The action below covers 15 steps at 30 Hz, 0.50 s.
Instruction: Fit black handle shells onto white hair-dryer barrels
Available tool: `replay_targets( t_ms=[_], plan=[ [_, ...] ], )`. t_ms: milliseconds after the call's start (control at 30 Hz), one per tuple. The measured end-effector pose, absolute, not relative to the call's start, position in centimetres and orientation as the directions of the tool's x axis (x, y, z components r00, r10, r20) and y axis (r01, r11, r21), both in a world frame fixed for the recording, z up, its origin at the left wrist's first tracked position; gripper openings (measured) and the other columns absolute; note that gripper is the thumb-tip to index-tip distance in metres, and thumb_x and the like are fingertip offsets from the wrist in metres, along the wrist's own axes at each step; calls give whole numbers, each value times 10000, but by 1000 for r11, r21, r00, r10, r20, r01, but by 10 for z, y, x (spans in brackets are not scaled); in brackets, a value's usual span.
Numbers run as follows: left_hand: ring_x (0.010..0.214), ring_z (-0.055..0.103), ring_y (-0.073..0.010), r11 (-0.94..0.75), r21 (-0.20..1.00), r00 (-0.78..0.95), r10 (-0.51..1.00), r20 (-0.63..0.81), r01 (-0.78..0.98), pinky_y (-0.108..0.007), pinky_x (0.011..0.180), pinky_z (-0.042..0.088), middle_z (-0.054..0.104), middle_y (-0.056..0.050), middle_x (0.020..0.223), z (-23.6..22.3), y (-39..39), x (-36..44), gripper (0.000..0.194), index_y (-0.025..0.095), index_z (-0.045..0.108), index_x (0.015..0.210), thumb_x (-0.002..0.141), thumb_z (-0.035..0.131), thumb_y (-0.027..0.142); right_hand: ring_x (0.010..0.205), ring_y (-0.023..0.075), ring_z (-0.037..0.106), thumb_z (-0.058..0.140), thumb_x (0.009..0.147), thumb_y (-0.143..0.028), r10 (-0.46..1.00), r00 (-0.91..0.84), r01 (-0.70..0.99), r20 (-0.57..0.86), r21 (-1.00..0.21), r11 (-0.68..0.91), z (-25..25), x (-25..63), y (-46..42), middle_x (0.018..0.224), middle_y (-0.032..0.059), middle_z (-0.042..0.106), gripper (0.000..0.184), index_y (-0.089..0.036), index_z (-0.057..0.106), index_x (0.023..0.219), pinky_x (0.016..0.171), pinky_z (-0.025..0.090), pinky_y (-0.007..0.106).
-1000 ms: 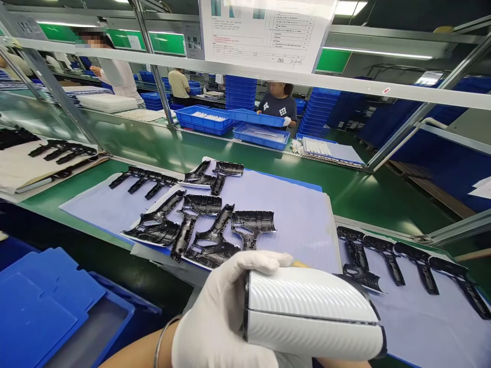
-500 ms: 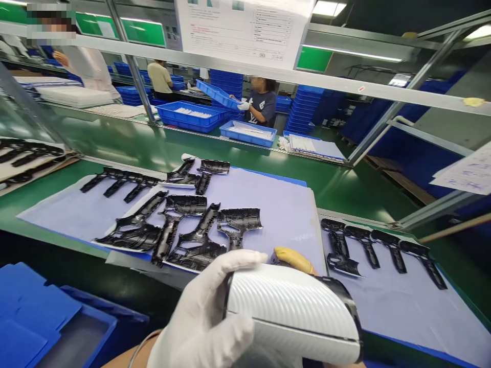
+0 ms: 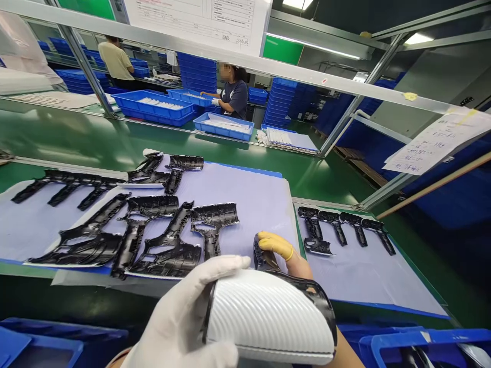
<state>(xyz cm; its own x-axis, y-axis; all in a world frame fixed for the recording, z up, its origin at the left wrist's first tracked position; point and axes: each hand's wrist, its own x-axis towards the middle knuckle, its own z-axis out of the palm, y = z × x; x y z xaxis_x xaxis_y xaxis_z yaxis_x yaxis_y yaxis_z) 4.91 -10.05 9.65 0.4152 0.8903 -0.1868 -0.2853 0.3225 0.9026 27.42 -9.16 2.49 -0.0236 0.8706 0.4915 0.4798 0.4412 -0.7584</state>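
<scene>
In front of me is a white ribbed housing [image 3: 268, 312] with glossy black edges. My left hand [image 3: 180, 317], in a white glove, grips its left end, thumb below and fingers over the top. Behind the housing, my right hand [image 3: 282, 248] has yellow finger covers and curls around a dark curved piece [image 3: 261, 255]. Whether that piece joins the housing is hidden. Beyond my hands, several black pistol-shaped shell halves [image 3: 215, 220] lie on a pale sheet [image 3: 249, 189], hollow sides up.
More black shells [image 3: 360, 225] lie on the right-hand sheet, others [image 3: 72, 184] at far left. Blue bins [image 3: 429, 340] stand low at both sides. A metal frame rail [image 3: 291, 76] crosses above the green bench [image 3: 161, 138]. Across it, a person [image 3: 233, 94] stands by blue trays [image 3: 224, 125].
My view has swung right, so the bench things appear further left. The housing has tilted in my left hand. More of my right hand and the dark piece now shows.
</scene>
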Motion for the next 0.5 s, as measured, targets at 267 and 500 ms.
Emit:
replay_targets(
  t_ms=[267, 500],
  plan=[
    [1176, 637, -389, 383, 882, 575, 801, -168, -275, -443, 968, 552, 659, -122, 1315, 85, -100, 46, 718, 287, 643, 1276, 616, 896, 415, 1227, 267, 608, 667, 934, -387, 796, 15, 478, 606, -703, 526, 28, 273, -87, 1278, 74, 675, 301, -289, 639, 1217, 1092, 457, 433],
    [1134, 655, -403, 355, 883, 540, 829, -146, -306, -463, 943, 565, 649, -126, 1326, 75, -105, 45, 809, 281, 621, 1315, 567, 928, 318, 1283, 270, 573, 719, 885, -229, 778, -23, 510, 627, -663, 549, 33, 278, -85, 1321, 71, 649, 362, -290, 624, 1229, 1108, 460, 447]
  ],
)
